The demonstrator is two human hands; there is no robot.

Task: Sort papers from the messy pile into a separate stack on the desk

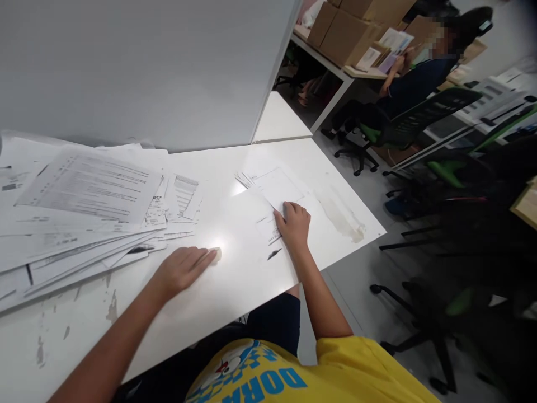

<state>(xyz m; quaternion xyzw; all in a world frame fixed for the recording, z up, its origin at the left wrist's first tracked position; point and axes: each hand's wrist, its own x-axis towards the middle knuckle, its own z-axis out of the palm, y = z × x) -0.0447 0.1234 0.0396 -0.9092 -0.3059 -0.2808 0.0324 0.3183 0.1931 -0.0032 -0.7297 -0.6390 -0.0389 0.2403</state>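
My left hand [184,268] is closed low over the white table, its fingers around a small pale, round-ended piece [216,256]. Only the tip of that piece shows, so I cannot tell its kind. My right hand [296,224] rests near the table's right end with bent fingers, thumb and fingertips at the edge of a white sheet of paper [263,224]. A small grey patch shows between thumb and forefinger; whether it is a thing or a shadow is unclear. Beyond the fingers lies another printed sheet [283,182], with several paper edges fanned at its left.
A messy pile of printed papers [96,190] covers the table's left side. A grey partition [138,73] stands along the back. Beyond the table's right edge are office chairs [419,123], cardboard boxes [344,33] and a seated person [423,78] holding papers.
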